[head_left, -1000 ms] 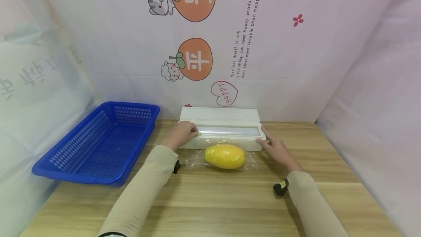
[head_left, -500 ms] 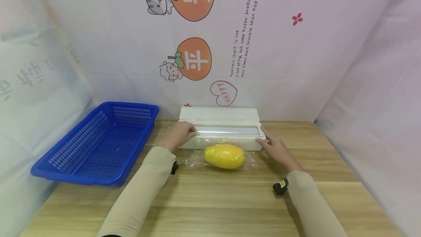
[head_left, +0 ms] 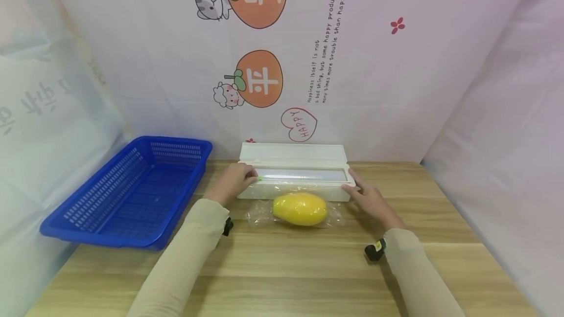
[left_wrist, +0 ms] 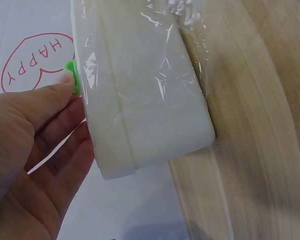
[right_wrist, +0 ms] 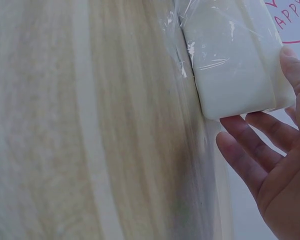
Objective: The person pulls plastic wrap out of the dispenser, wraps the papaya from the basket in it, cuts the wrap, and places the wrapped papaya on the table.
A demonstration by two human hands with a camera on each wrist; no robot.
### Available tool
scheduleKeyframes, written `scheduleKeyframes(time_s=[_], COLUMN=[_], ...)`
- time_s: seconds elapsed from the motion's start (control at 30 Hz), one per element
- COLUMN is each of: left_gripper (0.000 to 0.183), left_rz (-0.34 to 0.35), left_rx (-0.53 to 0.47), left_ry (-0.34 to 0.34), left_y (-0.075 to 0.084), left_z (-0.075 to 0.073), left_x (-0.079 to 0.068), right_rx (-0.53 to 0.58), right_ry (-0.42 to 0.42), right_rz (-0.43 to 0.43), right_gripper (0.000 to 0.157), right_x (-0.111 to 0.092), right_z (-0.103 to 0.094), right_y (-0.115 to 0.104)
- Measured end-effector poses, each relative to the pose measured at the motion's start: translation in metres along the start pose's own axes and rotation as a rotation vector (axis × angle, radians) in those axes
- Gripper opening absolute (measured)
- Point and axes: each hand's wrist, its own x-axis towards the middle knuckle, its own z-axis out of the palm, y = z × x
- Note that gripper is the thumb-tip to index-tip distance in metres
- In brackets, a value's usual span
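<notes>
A white cling film box (head_left: 317, 192) stands near the back wall with its lid (head_left: 293, 152) raised. My left hand (head_left: 233, 181) pinches the small green slide cutter (left_wrist: 75, 77) between thumb and fingers, near the box's left end. At the right end, my right hand (head_left: 370, 201) grips the box, thumb on the top edge and fingers against the end face in the right wrist view. Clear film (left_wrist: 162, 75) hangs over the box's front. In front lies a smooth yellow fruit (head_left: 300, 209), like a papaya or mango, with the film over it.
A blue plastic basket (head_left: 176, 209) with perforated sides stands to the left on the wooden table (head_left: 299, 268). Printed white cloth (head_left: 361, 72) hangs behind the box and along both sides.
My left hand has slid the green cutter leftward along the box's front top edge, toward the left end. The right hand, the box and the fruit have stayed in place.
</notes>
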Motion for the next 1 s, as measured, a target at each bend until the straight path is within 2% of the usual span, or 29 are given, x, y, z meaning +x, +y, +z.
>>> scheduleKeyframes(time_s=[0.37, 0.5, 0.73, 1.0], left_gripper=[0.01, 0.012, 0.013, 0.01], left_rz=[-0.008, -0.004, -0.037, -0.031], left_rx=[-0.051, -0.038, -0.034, -0.058], left_ry=[0.035, 0.045, 0.056, 0.08], left_y=[-0.01, -0.014, -0.017, -0.017], left_z=[-0.003, -0.004, -0.005, -0.01], left_x=[-0.01, -0.013, -0.018, -0.024], right_rx=[0.009, 0.015, 0.039, 0.039], right_ry=[0.002, -0.002, -0.006, 0.0], right_rz=[0.028, 0.024, 0.038, 0.032], right_gripper=[0.075, 0.076, 0.075, 0.076], right_x=[-0.002, -0.002, -0.001, -0.001], right_z=[0.0, -0.001, -0.001, -0.001], right_y=[-0.004, -0.004, -0.004, -0.001])
